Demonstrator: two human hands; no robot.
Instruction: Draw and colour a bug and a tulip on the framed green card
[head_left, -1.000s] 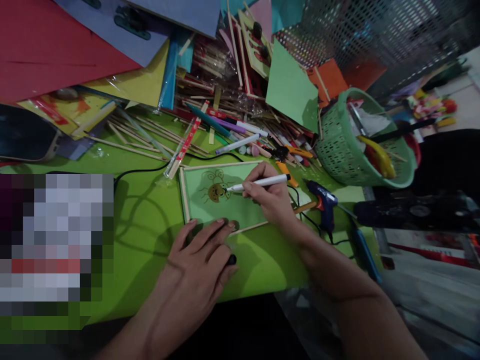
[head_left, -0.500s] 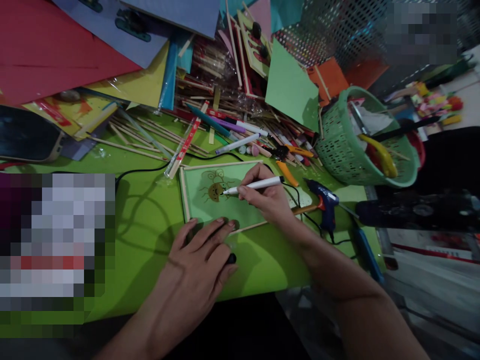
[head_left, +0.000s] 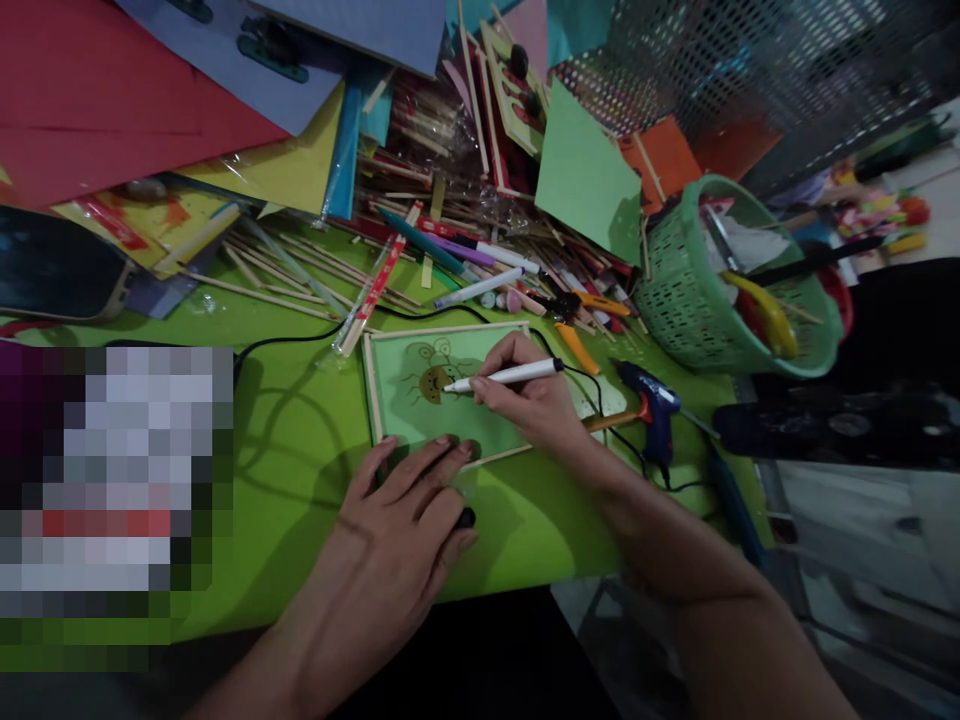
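A green card (head_left: 397, 425) in a pale stick frame lies on the green table, with a brown and yellow cartoon creature (head_left: 431, 383) drawn on it. My right hand (head_left: 529, 395) grips a white marker (head_left: 517, 374) with a black end; its tip is at the right side of the creature's body. My left hand (head_left: 409, 510) rests over the lower left edge of the frame, several fingertips on the card and frame. Between its thumb and index finger a small black cap (head_left: 466, 517) pokes out, mostly hidden.
A blue glue gun (head_left: 654, 400) with a cord lies right of the frame. Behind are orange-handled pliers (head_left: 592, 302), pens, many sticks and coloured sheets. A green basket (head_left: 667, 290) of tools stands at the right, a phone (head_left: 60, 265) at the left.
The marker and my right hand have shifted very slightly, with the tip still at the drawing. My left hand stays in the same place on the frame.
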